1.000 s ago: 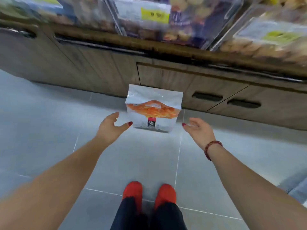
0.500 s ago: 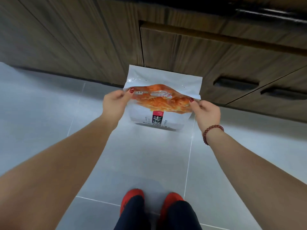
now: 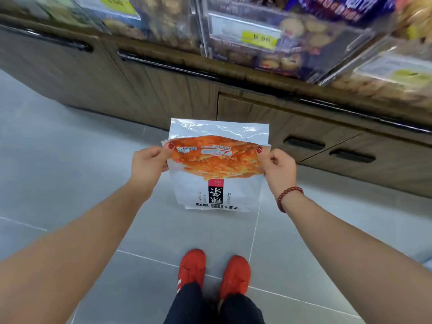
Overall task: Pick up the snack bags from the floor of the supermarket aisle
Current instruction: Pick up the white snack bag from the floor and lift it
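Floor [image 3: 70, 183] of grey tile, wooden cabinets [image 3: 163, 94] behind. Snack bag [image 3: 217, 160] in the air before the cabinets, seemingly clear of the tiles, print inverted. Gripped now at both side edges, left hand [image 3: 147, 163] and right hand [image 3: 278, 166] each pinching thumb-over-front, where a second ago spread and short of it. Pickup of this bag likely done.
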The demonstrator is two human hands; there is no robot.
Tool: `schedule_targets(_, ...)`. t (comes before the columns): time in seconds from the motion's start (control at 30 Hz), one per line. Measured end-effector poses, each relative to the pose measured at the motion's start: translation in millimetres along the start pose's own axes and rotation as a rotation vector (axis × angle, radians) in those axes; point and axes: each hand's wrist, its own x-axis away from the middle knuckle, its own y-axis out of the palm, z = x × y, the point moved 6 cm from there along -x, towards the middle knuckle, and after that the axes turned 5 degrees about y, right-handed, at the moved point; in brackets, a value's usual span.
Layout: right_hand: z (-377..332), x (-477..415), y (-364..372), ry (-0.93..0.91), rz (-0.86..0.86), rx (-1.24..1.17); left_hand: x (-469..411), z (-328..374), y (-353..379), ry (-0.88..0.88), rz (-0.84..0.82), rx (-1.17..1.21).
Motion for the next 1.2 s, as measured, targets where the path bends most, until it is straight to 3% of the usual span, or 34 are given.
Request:
schedule_targets(0.33,-190,103,13,-0.191,-0.205,0.099,111,146,-156,0.096,0.205,0.007)
schedule_targets(0.67,-423,222,28,-0.615,-0.356,0.112,236,298,-319,0.251,0.506,0.107)
schedule_targets(0.93,-539,346,77,-0.799,-0.455,0.095,336,334,-449,0.322,0.689,0.158)
schedule_targets(1.2,-591,496,164,-0.923,-0.643,0.079,442,305,-587,0.353,0.871,0.211)
